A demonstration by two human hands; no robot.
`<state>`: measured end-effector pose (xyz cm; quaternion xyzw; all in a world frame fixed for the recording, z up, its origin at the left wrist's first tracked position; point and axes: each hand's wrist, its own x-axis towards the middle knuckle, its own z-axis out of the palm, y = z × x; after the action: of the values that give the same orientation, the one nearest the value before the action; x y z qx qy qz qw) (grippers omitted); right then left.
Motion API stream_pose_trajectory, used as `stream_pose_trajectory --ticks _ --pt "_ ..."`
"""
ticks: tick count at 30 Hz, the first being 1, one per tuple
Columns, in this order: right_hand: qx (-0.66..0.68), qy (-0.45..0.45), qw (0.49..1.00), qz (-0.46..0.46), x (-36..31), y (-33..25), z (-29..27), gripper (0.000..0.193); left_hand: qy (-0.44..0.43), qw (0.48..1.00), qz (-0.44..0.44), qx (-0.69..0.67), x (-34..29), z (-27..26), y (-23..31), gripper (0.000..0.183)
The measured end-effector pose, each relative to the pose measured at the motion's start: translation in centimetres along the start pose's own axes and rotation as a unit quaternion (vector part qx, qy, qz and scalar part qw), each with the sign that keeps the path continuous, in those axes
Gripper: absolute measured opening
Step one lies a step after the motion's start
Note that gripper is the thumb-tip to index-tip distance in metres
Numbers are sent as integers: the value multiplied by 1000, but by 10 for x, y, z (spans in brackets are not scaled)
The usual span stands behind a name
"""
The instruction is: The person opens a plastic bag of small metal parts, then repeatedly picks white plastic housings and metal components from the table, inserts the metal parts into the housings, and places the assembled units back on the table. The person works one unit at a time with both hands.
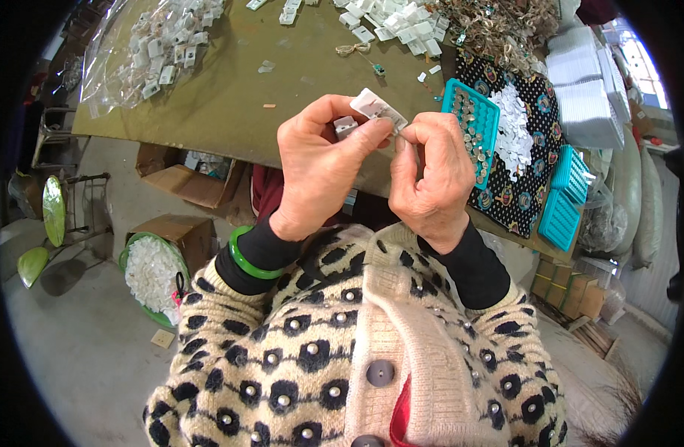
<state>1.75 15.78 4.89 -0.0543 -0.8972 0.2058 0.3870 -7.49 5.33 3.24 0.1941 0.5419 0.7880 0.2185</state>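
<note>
My left hand (323, 153) is closed around a small white plastic card (378, 106), holding it tilted up above the table's near edge. A second small white piece (345, 127) shows between its fingers. My right hand (435, 167) pinches at the card's lower right corner; whatever is between its fingertips is too small to make out. Right of that hand lies a teal tray (494, 123) with small round metallic pieces in its pockets. Beyond my hands, a cord with a green pendant (378, 69) rests on the table.
The olive tabletop (208, 112) carries a clear bag of white pieces (159, 56), a white heap (401, 26) and tangled brown cords (498, 26). On patterned cloth lie white cards (512, 123). Stacked white trays (584, 89) stand right. Below are a cardboard box (182, 186) and green basin (179, 261).
</note>
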Motion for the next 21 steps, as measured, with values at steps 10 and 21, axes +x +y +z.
stream_pose_trajectory --ticks 10,21 --pt "54 -16 995 87 0 -4 1 12 6 985 -49 -163 -2 -3 0 16" --pt "274 -48 907 316 1 -8 -9 10 -67 922 -257 -282 2 -10 6 19"
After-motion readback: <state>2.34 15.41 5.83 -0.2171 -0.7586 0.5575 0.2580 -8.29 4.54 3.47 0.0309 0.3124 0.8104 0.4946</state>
